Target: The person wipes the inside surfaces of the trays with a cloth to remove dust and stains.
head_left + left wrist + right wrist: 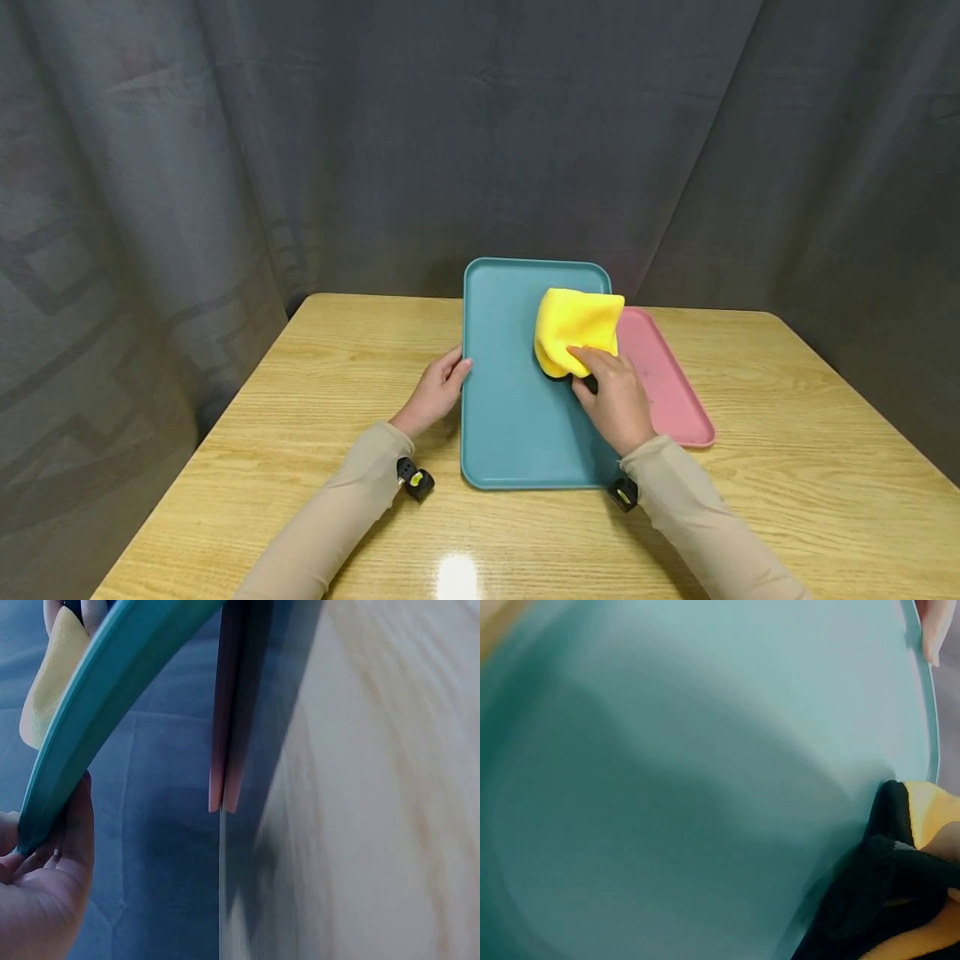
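Note:
In the head view a teal tray [502,417] stands tilted up above the table. My left hand [437,387] grips its left edge, thumb on the front and fingers behind, as the left wrist view also shows. With my right hand [618,402] I hold a folded cloth [577,317], yellow on one side and black on the other, over the right part of the tray's inner face. In the right wrist view the cloth's black side [855,892] lies right at the teal surface, and the left hand's fingertips [934,637] show at the far rim.
A pink tray [667,383] lies on the wooden table [360,350], partly hidden behind the teal one. Small dark specks show on it. Grey curtains [480,150] hang behind and beside the table.

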Demonstrator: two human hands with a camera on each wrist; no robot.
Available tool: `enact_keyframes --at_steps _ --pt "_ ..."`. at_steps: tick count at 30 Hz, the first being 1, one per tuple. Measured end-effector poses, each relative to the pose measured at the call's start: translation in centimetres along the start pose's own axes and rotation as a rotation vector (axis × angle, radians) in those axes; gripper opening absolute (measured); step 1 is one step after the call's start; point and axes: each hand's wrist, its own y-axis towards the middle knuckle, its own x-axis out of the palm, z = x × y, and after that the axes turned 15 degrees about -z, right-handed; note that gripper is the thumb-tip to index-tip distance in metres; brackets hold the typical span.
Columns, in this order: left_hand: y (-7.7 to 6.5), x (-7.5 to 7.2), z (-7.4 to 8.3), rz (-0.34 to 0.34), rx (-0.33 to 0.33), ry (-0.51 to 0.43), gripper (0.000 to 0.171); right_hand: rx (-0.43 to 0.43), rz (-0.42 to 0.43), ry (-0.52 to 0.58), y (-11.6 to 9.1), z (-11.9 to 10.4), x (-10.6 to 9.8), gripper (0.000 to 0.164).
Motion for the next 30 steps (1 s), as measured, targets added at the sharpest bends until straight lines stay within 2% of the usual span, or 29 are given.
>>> enact_keyframes --at_steps 16,23,30 --pt "-0.1 0.0 0.1 -0.01 -0.004 0.0 0.046 -0.044 -0.01 -0.022 0.3 -1.7 0.7 0.044" --pt "-0.1 0.0 0.1 -0.009 0.033 0.009 0.046 -0.052 -0.025 -0.023 0.5 -2.4 1.0 0.045" --pt "-0.1 -0.1 0.1 -0.015 0.02 -0.003 0.046 -0.069 -0.032 -0.035 0.8 -3.3 1.4 0.044"
